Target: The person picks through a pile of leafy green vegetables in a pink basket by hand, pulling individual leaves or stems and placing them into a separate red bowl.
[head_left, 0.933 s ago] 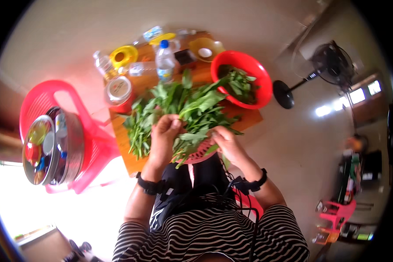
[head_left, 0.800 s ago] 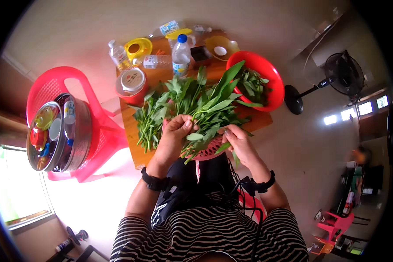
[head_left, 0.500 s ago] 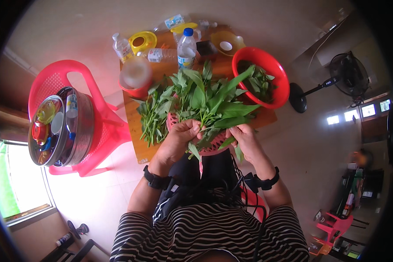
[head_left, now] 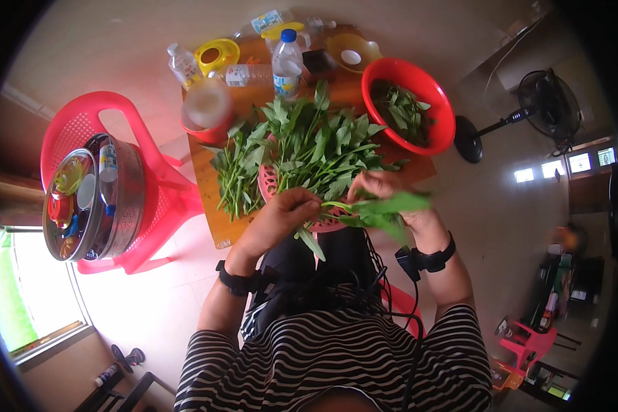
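Note:
My left hand [head_left: 290,210] is closed on the stem end of a sprig of water spinach [head_left: 384,211], held above the front of the table. At the sprig's other side, my right hand [head_left: 399,200] has its fingers curled at the stem, and the blurred leaves lie across its palm. Beneath both hands is a pink perforated basket [head_left: 266,184], mostly covered by a large heap of water spinach [head_left: 316,141]. One loose leaf [head_left: 311,244] hangs below my left hand. More picked leaves [head_left: 405,113] lie in a red basin [head_left: 441,96] at the far right.
On the wooden table [head_left: 221,230] stand a blue-capped bottle [head_left: 288,65], a red bowl with a pale container [head_left: 208,110], and several bottles and yellow pieces behind. A pink chair [head_left: 159,185] at left carries a metal pot [head_left: 134,185]. A black fan [head_left: 546,110] stands right.
My right hand has moved up and turned, and the sprig's leaves have swung lower and to the right. My left hand still grips the stem. The whole view has shifted slightly.

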Demonstrator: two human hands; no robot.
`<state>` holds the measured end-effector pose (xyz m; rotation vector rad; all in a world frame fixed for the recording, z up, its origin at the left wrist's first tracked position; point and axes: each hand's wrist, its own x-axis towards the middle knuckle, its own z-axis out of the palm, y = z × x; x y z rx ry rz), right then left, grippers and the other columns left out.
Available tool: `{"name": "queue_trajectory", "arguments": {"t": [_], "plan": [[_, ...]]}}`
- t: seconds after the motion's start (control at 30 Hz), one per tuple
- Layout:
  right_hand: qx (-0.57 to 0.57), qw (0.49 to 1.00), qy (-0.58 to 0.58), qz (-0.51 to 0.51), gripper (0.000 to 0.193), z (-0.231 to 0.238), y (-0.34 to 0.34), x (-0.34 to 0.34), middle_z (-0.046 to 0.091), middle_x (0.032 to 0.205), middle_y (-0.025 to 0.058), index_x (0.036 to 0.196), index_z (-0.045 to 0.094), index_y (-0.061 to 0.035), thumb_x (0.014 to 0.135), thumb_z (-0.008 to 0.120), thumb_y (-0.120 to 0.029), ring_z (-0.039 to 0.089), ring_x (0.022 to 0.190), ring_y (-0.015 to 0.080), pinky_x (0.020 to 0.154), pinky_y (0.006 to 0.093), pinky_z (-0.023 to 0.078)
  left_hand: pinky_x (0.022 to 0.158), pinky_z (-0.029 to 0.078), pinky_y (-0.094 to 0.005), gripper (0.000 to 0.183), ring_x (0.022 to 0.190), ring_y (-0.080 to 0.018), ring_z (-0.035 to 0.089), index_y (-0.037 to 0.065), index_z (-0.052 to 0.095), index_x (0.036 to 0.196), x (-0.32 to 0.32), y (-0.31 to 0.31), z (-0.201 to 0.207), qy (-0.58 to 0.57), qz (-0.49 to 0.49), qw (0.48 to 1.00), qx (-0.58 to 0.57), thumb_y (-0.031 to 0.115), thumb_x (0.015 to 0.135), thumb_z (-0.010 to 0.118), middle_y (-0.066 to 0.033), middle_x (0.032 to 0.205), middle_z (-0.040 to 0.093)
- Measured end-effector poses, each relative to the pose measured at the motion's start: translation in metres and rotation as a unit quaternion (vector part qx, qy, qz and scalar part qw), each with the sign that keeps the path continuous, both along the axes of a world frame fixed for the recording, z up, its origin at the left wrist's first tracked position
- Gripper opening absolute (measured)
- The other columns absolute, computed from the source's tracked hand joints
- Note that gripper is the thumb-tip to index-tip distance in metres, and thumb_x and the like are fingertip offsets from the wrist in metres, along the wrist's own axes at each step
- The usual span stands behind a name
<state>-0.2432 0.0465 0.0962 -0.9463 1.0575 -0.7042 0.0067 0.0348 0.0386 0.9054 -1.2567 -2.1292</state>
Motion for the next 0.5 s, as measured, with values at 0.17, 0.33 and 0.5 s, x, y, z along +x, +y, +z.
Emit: {"name": "queue_trajectory", "arguments": {"t": [0.17,0.33,0.5], "plan": [[-0.045,0.967,0.151,0.200,0.030,-0.003,0.010,0.008,0.060,0.080,-0.0004,0.098,0.061,0.0010,0.090,0.064,-0.028,0.055,0.072,0.0065,0.066,0.0217,0.044,0.068,0.047,-0.0286,0.017,0.076,-0.0177,0.060,-0.001,0.062,0.098,-0.004,0.004,0.004,-0.135,0.046,0.963,-0.229,0.012,0.087,0.061,-0.0079,0.082,0.063],[-0.103,0.964,0.226,0.091,0.018,0.005,0.016,0.013,0.061,0.078,0.0061,0.095,0.056,0.0013,0.091,0.058,-0.017,0.056,0.069,0.0112,0.061,0.0289,0.045,0.068,0.048,-0.0329,0.016,0.077,-0.0264,0.062,0.000,0.064,0.094,0.004,0.000,0.016,-0.225,0.054,0.919,-0.320,0.011,0.083,0.062,-0.0139,0.083,0.063],[-0.439,0.724,0.528,0.073,0.012,0.009,0.026,0.024,0.055,0.083,0.0169,0.093,0.048,-0.0030,0.083,0.055,-0.004,0.059,0.071,0.0344,0.061,0.0416,0.047,0.068,0.047,-0.0308,0.017,0.073,-0.0227,0.061,-0.001,0.063,0.095,0.010,-0.002,0.002,-0.237,0.056,0.910,-0.336,0.013,0.087,0.060,-0.0112,0.081,0.064]]}}
